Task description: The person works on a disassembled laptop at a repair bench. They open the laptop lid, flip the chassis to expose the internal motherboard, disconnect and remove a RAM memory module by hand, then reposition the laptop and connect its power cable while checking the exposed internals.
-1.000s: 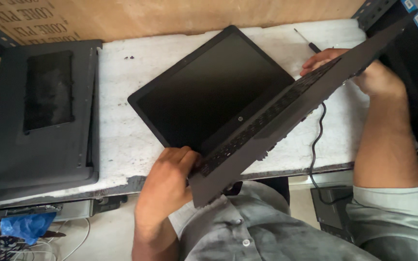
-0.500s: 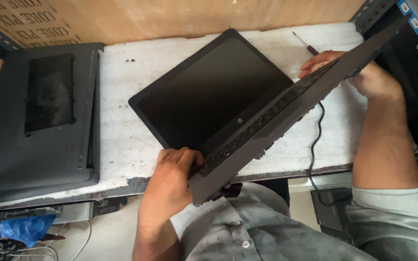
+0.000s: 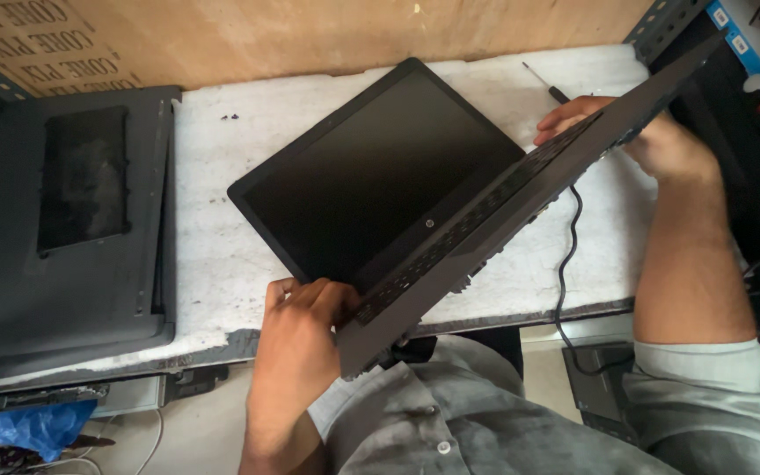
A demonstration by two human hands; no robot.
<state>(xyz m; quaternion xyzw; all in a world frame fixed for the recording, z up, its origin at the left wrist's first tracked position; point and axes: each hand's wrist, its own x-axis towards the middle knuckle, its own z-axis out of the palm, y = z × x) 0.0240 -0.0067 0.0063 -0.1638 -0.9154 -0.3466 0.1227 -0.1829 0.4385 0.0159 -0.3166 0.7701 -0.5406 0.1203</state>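
An open black laptop lies across the white worktop (image 3: pixel 222 167). Its dark screen (image 3: pixel 380 176) rests flat on the surface, and its keyboard half (image 3: pixel 503 202) is tilted up toward me. My left hand (image 3: pixel 301 330) grips the near corner of the keyboard half, fingers curled over the keys. My right hand (image 3: pixel 653 141) holds the far corner of the same half, fingers wrapped around its edge.
A grey laptop bottom cover (image 3: pixel 63 229) lies at the left end of the worktop. A thin screwdriver (image 3: pixel 545 84) rests near the back edge, two small screws (image 3: pixel 229 116) beside the cover. A black cable (image 3: pixel 565 264) hangs over the front edge. Metal shelving (image 3: pixel 749 53) stands right.
The laptop has shifted slightly; my left hand has slid a little further up onto the keyboard corner. My right hand keeps its hold.
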